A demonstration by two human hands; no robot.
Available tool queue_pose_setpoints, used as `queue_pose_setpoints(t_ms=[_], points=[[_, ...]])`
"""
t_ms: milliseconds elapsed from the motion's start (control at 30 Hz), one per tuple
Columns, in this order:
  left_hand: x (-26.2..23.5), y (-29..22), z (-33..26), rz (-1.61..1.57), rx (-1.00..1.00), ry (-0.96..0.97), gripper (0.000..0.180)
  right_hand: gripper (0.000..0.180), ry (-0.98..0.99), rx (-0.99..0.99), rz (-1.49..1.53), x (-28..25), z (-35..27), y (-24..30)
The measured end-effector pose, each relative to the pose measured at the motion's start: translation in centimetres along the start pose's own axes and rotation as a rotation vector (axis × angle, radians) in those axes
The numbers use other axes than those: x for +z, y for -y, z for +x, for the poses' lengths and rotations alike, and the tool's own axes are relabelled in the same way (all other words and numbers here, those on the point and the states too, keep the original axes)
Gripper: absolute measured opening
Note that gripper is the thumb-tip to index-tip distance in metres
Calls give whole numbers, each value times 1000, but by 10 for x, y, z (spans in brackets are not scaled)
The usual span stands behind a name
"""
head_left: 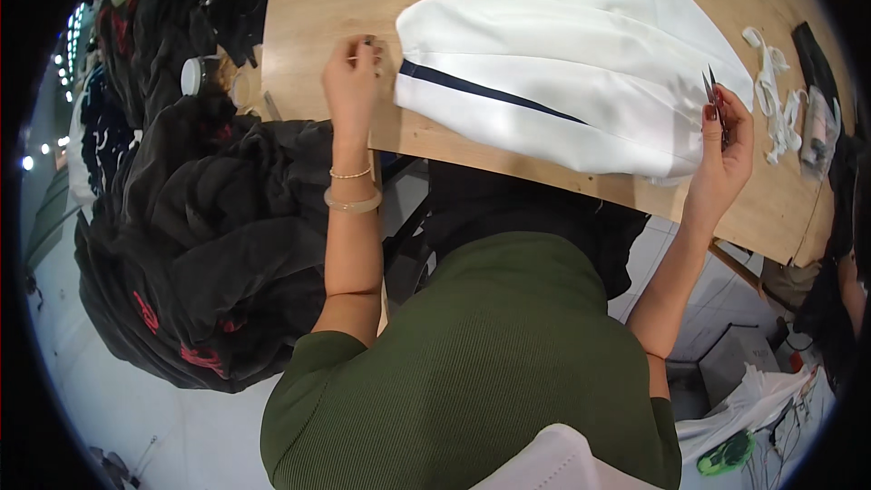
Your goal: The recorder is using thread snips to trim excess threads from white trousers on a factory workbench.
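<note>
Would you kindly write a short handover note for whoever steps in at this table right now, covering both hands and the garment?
Left hand: resting on the wooden table at the left edge of the white garment, fingers bent; whether it pinches anything cannot be told.
Right hand: holds small thread snips, blades up, at the garment's right edge.
The garment, white with a dark navy stripe, lies folded across the table. A heap of black garments sits to the left; white fabric scraps lie to the right.
Done: garment laid out, snips in hand. Left: how much trimming remains cannot be told.
</note>
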State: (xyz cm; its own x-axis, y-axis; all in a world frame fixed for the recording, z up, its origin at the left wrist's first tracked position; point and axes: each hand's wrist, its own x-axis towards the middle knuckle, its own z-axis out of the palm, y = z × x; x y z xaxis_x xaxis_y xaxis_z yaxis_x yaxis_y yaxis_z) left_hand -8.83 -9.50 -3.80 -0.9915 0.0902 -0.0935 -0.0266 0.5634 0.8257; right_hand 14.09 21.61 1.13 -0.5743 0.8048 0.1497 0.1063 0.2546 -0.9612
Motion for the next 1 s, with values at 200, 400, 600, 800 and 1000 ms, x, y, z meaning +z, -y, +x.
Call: queue_pose_setpoints(t_ms=[200, 400, 600, 800, 1000], points=[[11, 9, -4, 10, -46, 185, 17, 23, 103, 31, 4, 12, -8, 7], [5, 16, 15, -124, 135, 96, 12, 22, 89, -16, 37, 2, -4, 7], [-6, -1, 15, -230, -34, 174, 14, 23, -72, -56, -37, -29, 11, 3], [-7, -25, 4, -340, -128, 221, 32, 21, -309, -104, -76, -83, 24, 0], [-6, -65, -12, -458, -48, 357, 52, 16, -379, -61, -60, -99, 27, 6]])
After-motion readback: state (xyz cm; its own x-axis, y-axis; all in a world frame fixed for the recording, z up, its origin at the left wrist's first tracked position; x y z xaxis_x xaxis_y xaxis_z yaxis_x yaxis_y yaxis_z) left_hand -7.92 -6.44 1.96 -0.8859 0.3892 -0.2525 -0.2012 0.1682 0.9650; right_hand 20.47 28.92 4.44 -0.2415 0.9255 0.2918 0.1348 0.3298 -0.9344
